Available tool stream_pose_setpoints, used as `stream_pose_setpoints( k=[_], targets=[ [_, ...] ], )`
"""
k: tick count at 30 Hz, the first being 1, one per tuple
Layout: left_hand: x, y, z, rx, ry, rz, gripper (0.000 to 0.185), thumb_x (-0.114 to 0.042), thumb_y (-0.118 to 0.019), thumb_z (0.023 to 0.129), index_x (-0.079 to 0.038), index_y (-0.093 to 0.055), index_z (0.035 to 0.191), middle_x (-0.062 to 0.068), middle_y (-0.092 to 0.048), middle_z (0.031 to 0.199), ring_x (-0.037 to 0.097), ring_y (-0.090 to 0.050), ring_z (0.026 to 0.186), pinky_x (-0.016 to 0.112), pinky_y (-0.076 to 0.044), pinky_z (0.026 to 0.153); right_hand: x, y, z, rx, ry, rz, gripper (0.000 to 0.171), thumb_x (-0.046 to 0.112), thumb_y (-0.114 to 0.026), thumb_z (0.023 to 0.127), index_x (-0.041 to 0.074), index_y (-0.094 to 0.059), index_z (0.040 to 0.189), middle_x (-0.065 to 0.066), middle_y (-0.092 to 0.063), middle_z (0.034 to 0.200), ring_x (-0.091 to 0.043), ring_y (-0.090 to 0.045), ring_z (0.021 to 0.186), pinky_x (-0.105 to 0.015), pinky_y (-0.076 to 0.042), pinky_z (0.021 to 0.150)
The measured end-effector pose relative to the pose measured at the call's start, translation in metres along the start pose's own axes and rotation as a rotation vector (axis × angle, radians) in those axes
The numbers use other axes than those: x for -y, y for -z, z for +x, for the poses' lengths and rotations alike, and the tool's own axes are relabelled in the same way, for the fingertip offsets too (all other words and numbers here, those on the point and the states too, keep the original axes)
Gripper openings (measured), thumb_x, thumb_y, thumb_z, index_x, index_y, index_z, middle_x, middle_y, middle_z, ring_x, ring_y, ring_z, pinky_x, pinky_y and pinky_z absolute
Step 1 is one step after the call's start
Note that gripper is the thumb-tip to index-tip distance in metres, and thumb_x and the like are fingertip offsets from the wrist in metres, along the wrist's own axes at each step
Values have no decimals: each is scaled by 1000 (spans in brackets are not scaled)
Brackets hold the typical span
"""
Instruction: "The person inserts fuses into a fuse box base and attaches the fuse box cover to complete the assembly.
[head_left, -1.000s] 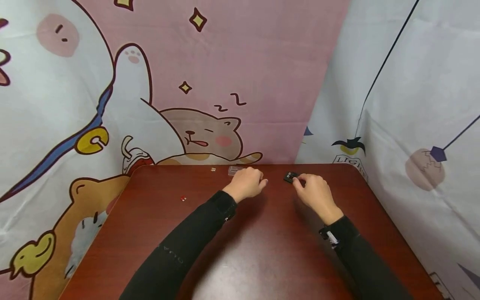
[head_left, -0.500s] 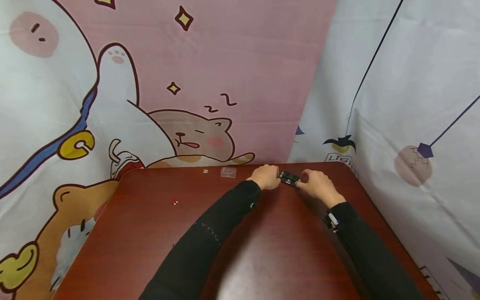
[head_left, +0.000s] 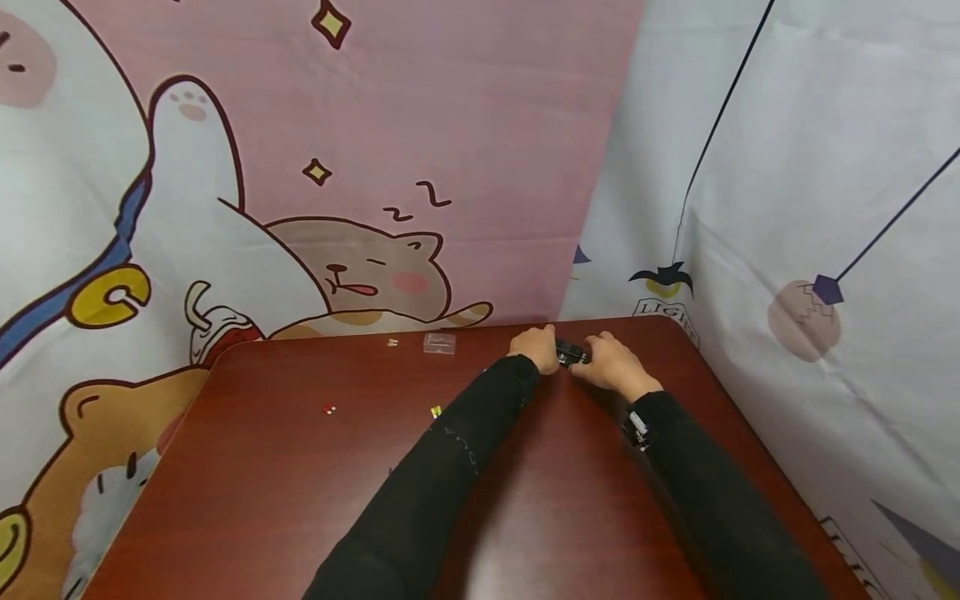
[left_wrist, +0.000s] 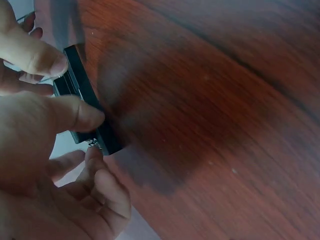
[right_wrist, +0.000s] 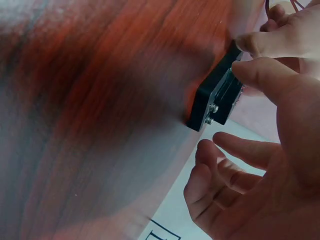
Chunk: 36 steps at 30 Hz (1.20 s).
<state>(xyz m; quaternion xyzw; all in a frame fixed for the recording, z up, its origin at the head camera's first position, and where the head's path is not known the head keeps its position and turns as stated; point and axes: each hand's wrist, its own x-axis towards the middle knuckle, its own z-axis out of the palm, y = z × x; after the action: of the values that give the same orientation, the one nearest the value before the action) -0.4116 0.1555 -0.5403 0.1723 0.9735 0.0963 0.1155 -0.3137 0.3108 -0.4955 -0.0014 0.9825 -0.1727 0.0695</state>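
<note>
Fingertips (left_wrist: 52,60) of both hands pinch one small black module (head_left: 571,353) at the far right of the dark red table (head_left: 300,500), upper middle of the head view. I see my left hand (head_left: 537,348) on its left end and my right hand (head_left: 609,364) on its right end, equally near. Its long axis runs roughly left to right between them, tilted a little. Farther left in the frame lie a clear plastic box (head_left: 439,342) and a few tiny parts (head_left: 328,409).
</note>
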Motion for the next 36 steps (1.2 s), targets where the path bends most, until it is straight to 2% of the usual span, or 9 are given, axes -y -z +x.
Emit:
stream_pose_setpoints(
  k=[3,9,13,16,18,23,25,31,36],
  targets=[
    [3,-10,15,35,26,-28,65,-37,-85,93,-25,-61,152,4,-77,127,25,-74,101,45,-63,85,0,-2,4,1,-3,-16,74,42,-79,97,-1,-57,153,-24,-58,139,-38,-62,111,-59,-54,102],
    [4,4,8,76,40,-29,54,-29,-84,95,-28,-67,147,2,-76,130,22,-71,105,44,-62,90,-2,-4,11,15,-2,-20,67,37,-78,97,-1,-61,149,-20,-59,133,-36,-61,109,-57,-54,99],
    [8,1,13,84,13,21,50,-31,-81,98,-28,-67,146,0,-75,134,20,-71,108,44,-61,93,-4,-4,12,6,27,-8,65,34,-78,97,-3,-62,148,-20,-59,132,-36,-61,109,-57,-54,100],
    [11,-5,12,71,-40,106,40,-31,-79,98,-26,-70,136,0,-77,124,20,-68,99,43,-59,88,-8,-4,10,17,60,-10,66,33,-78,97,-4,-62,148,-21,-60,133,-35,-61,109,-56,-53,101],
    [11,7,-9,82,-78,139,37,-29,-77,100,-22,-70,135,2,-77,122,21,-67,98,42,-58,88,-10,-5,8,23,90,-18,65,33,-79,97,-4,-62,148,-21,-61,134,-35,-61,109,-56,-54,101],
    [16,53,-86,73,-179,121,40,-28,-73,106,-12,-66,142,7,-75,132,20,-70,106,38,-59,96,-7,-5,-3,20,182,-11,62,31,-80,97,-2,-64,147,-20,-62,133,-31,-62,105,-54,-54,97],
    [24,60,-105,57,-214,102,43,-32,-74,106,-12,-65,143,7,-74,133,19,-69,108,38,-58,96,-3,-4,-9,22,220,2,62,31,-80,97,-1,-64,147,-19,-63,134,-31,-62,105,-54,-55,96],
    [60,65,-142,9,-264,19,48,-38,-81,99,-14,-68,139,4,-76,123,17,-67,99,37,-57,90,18,-7,-25,31,332,23,58,33,-82,97,5,-68,145,-11,-63,135,-26,-63,108,-49,-56,97],
    [99,55,-177,-42,-277,-3,51,-37,-84,93,-13,-71,136,3,-77,122,16,-68,101,36,-57,90,50,-19,-35,46,477,33,53,37,-83,94,7,-74,136,-4,-65,122,-20,-63,101,-44,-57,92]
  ],
)
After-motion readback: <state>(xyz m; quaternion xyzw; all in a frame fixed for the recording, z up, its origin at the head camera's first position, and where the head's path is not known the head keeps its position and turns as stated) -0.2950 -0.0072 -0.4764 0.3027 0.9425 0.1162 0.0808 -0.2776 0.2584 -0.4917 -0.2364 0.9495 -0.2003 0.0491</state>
